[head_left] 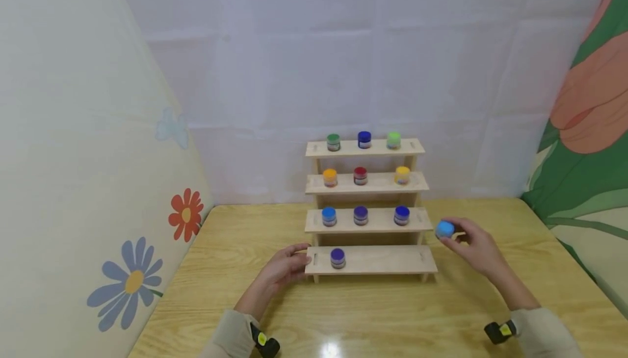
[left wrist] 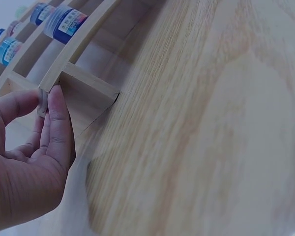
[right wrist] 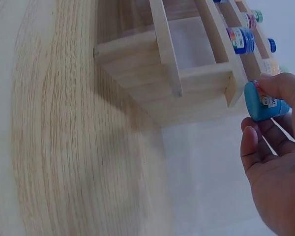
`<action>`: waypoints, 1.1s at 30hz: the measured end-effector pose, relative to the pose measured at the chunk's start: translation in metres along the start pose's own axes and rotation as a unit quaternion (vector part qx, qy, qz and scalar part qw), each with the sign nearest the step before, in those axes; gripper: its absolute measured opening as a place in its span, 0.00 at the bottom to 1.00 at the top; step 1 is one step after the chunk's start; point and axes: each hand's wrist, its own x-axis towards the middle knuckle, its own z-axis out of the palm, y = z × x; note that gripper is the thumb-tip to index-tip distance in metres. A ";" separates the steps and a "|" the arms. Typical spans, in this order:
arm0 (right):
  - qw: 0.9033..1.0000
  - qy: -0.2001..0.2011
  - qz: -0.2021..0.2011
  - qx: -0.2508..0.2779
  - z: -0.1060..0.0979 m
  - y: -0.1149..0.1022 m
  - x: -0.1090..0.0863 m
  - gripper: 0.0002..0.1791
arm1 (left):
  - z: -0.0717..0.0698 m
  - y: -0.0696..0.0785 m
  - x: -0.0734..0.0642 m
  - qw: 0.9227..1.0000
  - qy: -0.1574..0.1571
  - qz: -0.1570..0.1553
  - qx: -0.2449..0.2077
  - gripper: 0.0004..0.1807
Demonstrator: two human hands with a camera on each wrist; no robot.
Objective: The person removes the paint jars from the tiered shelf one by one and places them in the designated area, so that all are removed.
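Note:
My right hand (head_left: 479,248) pinches a light blue paint jar (head_left: 445,229) between thumb and fingers, just off the right end of a wooden tiered rack (head_left: 387,260). Seen from the right wrist, the jar (right wrist: 259,102) is tilted on its side, part of its label showing beside the thumb. At the other end, my left hand (head_left: 282,268) grips the bottom shelf's left edge; the left wrist view has thumb and fingers on either side of the board end (left wrist: 43,101). One purple-lidded jar (head_left: 337,258) stands on that bottom shelf, near its left end.
Above it, the third shelf carries a blue jar (head_left: 329,216), a purple jar (head_left: 360,215) and a dark blue jar (head_left: 402,215). Higher shelves hold orange, red, yellow and green jars among others. The rack stands on a wood-grain table (head_left: 373,314) before a white cloth backdrop (head_left: 294,74).

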 end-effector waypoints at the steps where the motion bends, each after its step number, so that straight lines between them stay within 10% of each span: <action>1: 1.000 0.000 0.007 0.002 -0.001 0.002 0.000 0.21 | 0.000 0.000 0.000 1.000 0.000 0.001 0.000 0.31; 33: 0.972 -0.077 0.215 0.062 0.004 0.075 0.017 0.35 | 0.001 -0.002 -0.003 1.000 0.004 0.012 0.005 0.32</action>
